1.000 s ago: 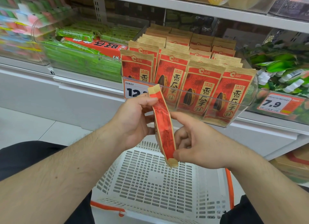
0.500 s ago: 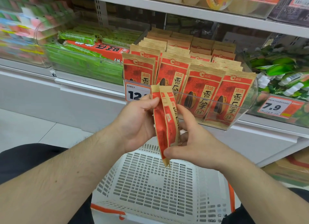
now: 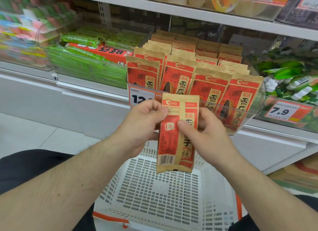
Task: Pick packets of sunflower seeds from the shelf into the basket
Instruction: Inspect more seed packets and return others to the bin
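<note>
Both hands are clamped on one packet of sunflower seeds (image 3: pixel 177 132), held upright with its back turned this way, barcode at the bottom. The left hand (image 3: pixel 142 125) pinches the packet's upper left edge, thumb pressed on the printed panel near the top. The right hand (image 3: pixel 206 129) grips the packet's right side, its thumb laid across the middle of the back and the other fingers curled behind it. There seem to be two packets overlapped there, one showing a strip of its front along the right edge, though I cannot tell for certain.

Straight below the packet sits the white basket (image 3: pixel 154 196), slotted plastic with an orange handle (image 3: pixel 110 219) at its near rim; the packet's lower edge hangs above the basket's far wall, not touching it as far as I can see.

Behind the packet, on the shelf (image 3: pixel 96 86), a clear bin (image 3: pixel 254 117) holds rows of matching red and tan seed packets (image 3: pixel 210 86) standing upright. A price tag (image 3: pixel 140 97) clipped to the bin's front is just above the left hand. Left of the packet, further along the shelf, another clear bin holds green wrapped snacks (image 3: pixel 82 62) and a red box (image 3: pixel 103 51). To the right of the packet are green bagged goods (image 3: pixel 289 75) with a second price tag (image 3: pixel 282 112) reading 7.9.
</note>
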`<state>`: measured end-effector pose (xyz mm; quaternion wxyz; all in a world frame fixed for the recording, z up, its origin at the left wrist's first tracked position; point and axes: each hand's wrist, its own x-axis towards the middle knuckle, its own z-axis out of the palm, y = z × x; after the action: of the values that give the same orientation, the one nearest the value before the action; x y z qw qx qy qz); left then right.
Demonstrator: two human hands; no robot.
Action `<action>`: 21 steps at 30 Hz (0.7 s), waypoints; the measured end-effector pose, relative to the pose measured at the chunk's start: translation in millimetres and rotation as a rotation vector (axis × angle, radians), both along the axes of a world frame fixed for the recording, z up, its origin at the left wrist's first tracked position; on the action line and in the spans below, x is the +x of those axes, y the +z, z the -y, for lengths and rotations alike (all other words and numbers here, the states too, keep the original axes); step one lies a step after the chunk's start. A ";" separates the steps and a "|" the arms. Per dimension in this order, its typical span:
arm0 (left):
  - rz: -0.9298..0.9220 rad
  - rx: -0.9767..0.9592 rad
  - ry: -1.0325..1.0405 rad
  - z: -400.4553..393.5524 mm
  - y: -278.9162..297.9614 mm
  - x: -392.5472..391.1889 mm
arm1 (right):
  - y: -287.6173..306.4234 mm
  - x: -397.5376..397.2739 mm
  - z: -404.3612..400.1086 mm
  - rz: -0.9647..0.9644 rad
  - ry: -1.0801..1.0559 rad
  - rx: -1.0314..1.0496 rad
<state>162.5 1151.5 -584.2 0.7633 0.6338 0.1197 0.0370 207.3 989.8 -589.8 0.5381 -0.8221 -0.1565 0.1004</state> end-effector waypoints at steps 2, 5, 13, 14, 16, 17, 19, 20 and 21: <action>-0.008 0.013 -0.038 1.0 -0.3 -0.5 | 4.8 4.2 -0.1 -0.063 -0.080 0.079; -0.015 0.014 -0.060 1.9 0.6 0.1 | 6.4 8.4 2.4 -0.070 -0.127 0.092; -0.040 0.001 -0.016 1.6 0.9 -0.2 | 9.7 12.8 9.3 -0.163 0.047 0.056; -0.043 -0.001 -0.011 1.2 1.1 -0.3 | 9.9 12.7 10.4 -0.161 0.072 0.039; -0.051 -0.003 -0.005 1.3 1.7 -0.9 | 10.1 12.5 11.9 -0.140 0.091 0.027; -0.055 -0.002 -0.001 1.7 2.1 -1.2 | 9.9 12.9 12.5 -0.130 0.096 0.023; -0.060 -0.004 0.010 2.2 2.7 -1.4 | 10.2 14.1 13.7 -0.125 0.115 0.025; -0.062 -0.007 0.018 2.4 3.3 -1.4 | 10.4 15.1 14.5 -0.135 0.129 0.023; -0.065 -0.014 0.026 2.4 3.8 -1.2 | 10.3 16.1 15.2 -0.150 0.144 0.019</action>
<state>161.3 1149.1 -580.4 0.7627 0.6278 0.1532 0.0255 223.4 974.7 -579.5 0.5475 -0.7938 -0.1755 0.1986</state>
